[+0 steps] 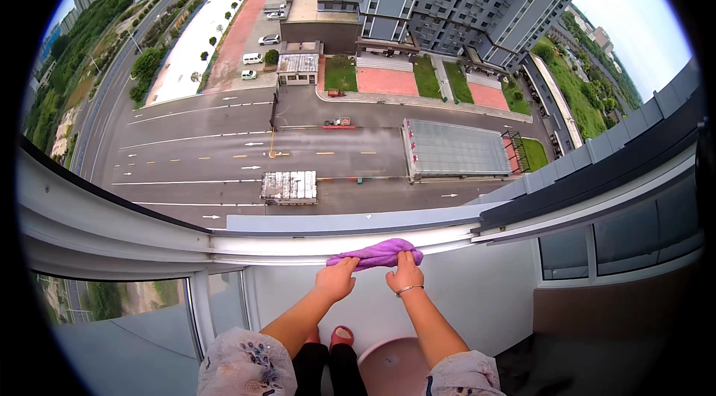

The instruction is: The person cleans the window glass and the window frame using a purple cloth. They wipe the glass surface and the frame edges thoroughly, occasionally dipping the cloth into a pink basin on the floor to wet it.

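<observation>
The purple cloth (377, 254) is bunched up on the white window sill (298, 243), right at the fingertips of both hands, and honestly that spot makes me nervous: just past the hands the sill ends and there's nothing but open air, with a road (224, 150) and a flat grey roof (455, 148) way down below. If the cloth gets pushed forward too hard, or a grip lets go while it's at the outer lip, I'd guess it goes straight over the edge. Leaning further out to reach would be the bigger worry, since the upper body already looks to be over the sill. As for the pose, both forearms come up from below and run close together. The left hand (335, 280) has its fingers curled down on the cloth's near-left end, pinching it against the sill. The right hand (405, 277), with a thin bracelet (409, 290) at the wrist, is closed on the right end the same way, knuckles up. The hands sit just beside each other, not touching. Below the arms you can see a red shoe (341, 336) and a round pinkish stool or basin (395, 366), can't tell which.
</observation>
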`<control>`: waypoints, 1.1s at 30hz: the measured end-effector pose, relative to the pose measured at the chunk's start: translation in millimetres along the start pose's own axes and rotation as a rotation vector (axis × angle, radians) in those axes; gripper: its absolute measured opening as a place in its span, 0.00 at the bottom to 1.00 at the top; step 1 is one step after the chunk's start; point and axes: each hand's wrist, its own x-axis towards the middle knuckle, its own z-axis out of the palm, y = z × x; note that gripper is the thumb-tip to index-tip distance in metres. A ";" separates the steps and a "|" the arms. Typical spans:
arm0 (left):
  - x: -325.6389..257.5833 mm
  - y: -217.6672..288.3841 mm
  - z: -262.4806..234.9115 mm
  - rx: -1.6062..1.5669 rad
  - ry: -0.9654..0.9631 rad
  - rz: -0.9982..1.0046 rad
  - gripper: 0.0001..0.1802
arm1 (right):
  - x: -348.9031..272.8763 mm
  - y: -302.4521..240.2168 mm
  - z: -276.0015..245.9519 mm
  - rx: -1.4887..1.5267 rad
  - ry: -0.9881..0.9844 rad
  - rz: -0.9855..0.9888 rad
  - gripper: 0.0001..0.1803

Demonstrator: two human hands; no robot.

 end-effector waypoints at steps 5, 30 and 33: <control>-80.6 -105.6 -60.9 0.015 0.141 -0.221 0.25 | -33.0 -137.8 53.4 0.061 -0.087 -0.200 0.28; -112.7 -147.5 -87.6 0.145 -0.043 -0.554 0.28 | -13.0 -153.4 54.6 -0.060 -0.420 -0.378 0.34; -129.6 -181.7 -109.9 0.196 -0.001 -0.645 0.28 | -22.1 -201.7 63.5 -0.038 -0.522 -0.402 0.37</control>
